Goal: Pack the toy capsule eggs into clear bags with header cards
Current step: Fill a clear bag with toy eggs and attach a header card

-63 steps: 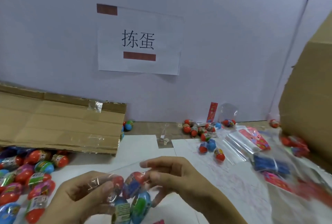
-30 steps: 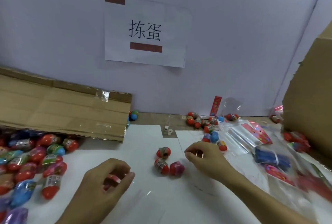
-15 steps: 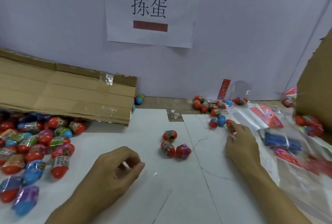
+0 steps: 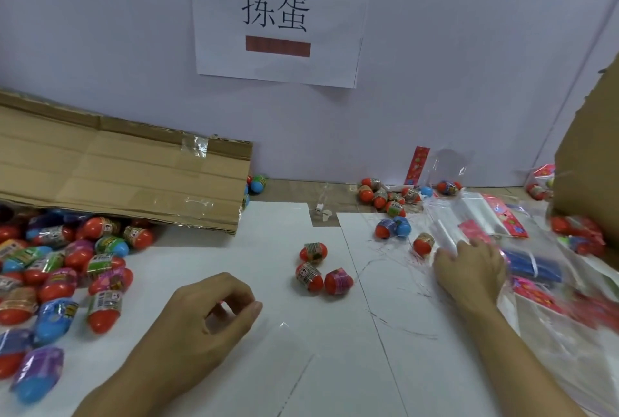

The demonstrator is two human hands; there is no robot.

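On the white work sheet [image 4: 268, 343] below a taped paper sign [image 4: 278, 14], I see the right hand [image 4: 470, 269] reaching flat into the stack of clear bags [image 4: 469, 212] with pink header cards [image 4: 509, 219], fingers fairly straight and blurred; I cannot tell whether it has pinched a bag yet. The left hand [image 4: 214, 313] rests near the sheet's middle, fingers curled around a glimpse of red that may be an egg, though I cannot be sure. Three loose capsule eggs [image 4: 318, 272] lie between the hands, touching one another, with a large pile of eggs [image 4: 60, 276] at the left spilling from under a flattened cardboard box [image 4: 117, 169], and a smaller scatter [image 4: 388, 199] near the wall. The risk, as I judge it: the slick bags cling together, so the right hand could lift several at once or drag the stack over the single egg [image 4: 423, 244] just beside it and send it rolling; the round eggs near the left hand could also roll off if nudged. Compared with half a second ago, the right hand has moved further right, from the red egg onto the bags, while the left hand and the three eggs lie much as they did; two seconds ago both hands held a filled bag, now gone from view.
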